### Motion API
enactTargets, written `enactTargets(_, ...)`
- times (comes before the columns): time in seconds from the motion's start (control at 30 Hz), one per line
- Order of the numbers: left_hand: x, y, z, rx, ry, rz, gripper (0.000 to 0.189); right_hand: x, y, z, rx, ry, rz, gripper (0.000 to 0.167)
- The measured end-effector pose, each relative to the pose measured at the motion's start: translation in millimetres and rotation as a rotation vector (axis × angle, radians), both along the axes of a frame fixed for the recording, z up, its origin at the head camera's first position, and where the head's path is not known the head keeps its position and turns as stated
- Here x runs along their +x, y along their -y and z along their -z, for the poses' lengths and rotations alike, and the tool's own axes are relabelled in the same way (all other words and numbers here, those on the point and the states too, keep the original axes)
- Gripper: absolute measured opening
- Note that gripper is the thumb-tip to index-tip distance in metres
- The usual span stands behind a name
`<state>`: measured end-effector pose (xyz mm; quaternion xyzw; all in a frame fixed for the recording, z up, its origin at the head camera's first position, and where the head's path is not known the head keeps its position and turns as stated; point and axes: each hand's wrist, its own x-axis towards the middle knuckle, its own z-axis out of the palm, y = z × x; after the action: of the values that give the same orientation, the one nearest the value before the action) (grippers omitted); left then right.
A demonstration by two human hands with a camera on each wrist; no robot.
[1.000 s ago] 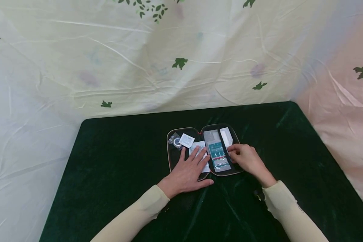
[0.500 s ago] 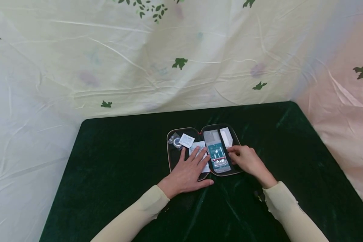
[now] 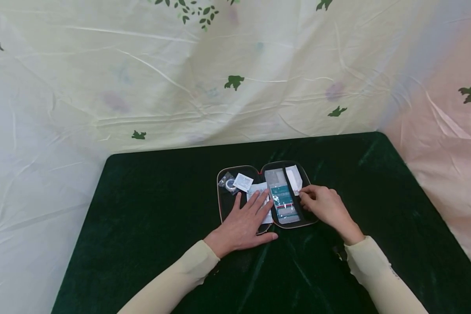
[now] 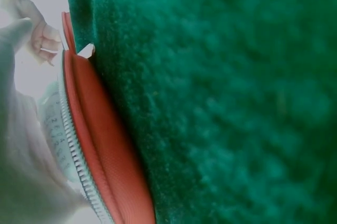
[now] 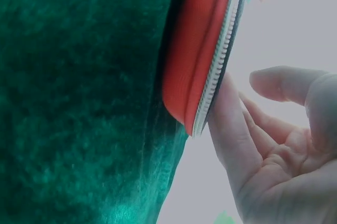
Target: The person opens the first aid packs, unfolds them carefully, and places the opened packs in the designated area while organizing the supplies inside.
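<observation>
An open zip case (image 3: 219,205) lies on the table, black inside and red outside. My left hand (image 3: 241,222) rests on its left half with fingers spread, partly covering a white paper packet (image 3: 256,188). Above the fingers are a small white sachet (image 3: 243,182) and a tape roll (image 3: 230,185) in clear wrap. My right hand (image 3: 325,207) is at the right half, thumb and index finger pinching the lower corner of a white packet (image 3: 294,178). A black strap (image 3: 292,192) crosses beside it, over a clear packet with a teal label (image 3: 282,198). Glare washes out the right wrist view's background.
Dark green velvet cloth (image 3: 161,209) covers the table. Pale leaf-printed fabric (image 3: 180,87) hangs behind and at both sides. In the wrist views, the case's zipper edge (image 5: 221,50) and red shell (image 4: 105,139) stand above the cloth.
My right fingertips have shifted from the strap slightly up and right to the white packet's lower corner. More of that packet's lower end shows. The teal packet shifted slightly; my left hand stays put.
</observation>
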<state>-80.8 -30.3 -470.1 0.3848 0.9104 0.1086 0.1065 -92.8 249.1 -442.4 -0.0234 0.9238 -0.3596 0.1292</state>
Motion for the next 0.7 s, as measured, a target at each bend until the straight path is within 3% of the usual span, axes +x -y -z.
enactTargets(0.33, 1.8, 18.1, -7.8, 0.053, -0.041, -0.059, 0.092, 0.9, 8.8, 3.7, -0.044, -0.097, 0.032, 0.036)
enactTargets(0.5, 2.8, 31.2, -7.8, 0.108, -0.069, -0.101, 0.084, 3.1, 18.1, 5.7, -0.084, -0.157, -0.014, 0.039)
enactTargets(0.7, 3.3, 41.1, -5.6, 0.13, -0.063, -0.118, 0.081, 3.6, 28.7, 11.0, -0.162, -0.151, -0.059, 0.043)
